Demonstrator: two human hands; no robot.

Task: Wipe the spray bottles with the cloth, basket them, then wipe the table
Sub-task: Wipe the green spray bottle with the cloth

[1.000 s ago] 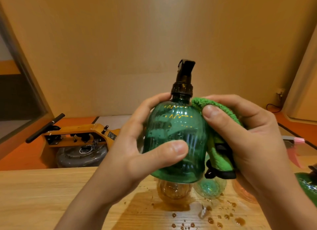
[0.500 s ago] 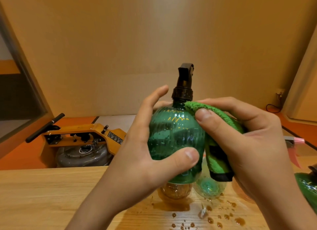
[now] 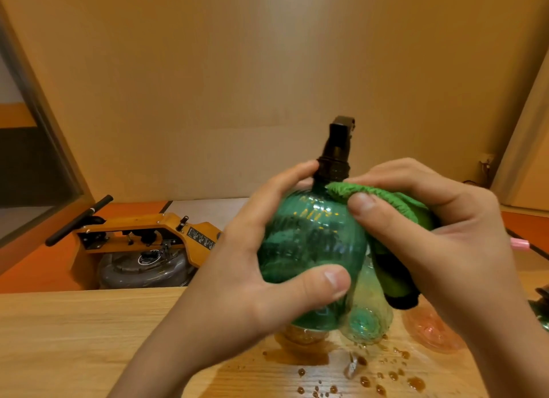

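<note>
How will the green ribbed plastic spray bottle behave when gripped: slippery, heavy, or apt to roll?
Probably light: the left hand holds the green ribbed plastic spray bottle above the wooden table. Possibly slippery: its surface is glossy, and brown droplets lie below. Its round body would likely roll if laid down.

wall (image 3: 237, 56) tan | floor (image 3: 32, 267) orange | yellow machine (image 3: 148, 234) on floor | glass pane (image 3: 26, 175) left
</note>
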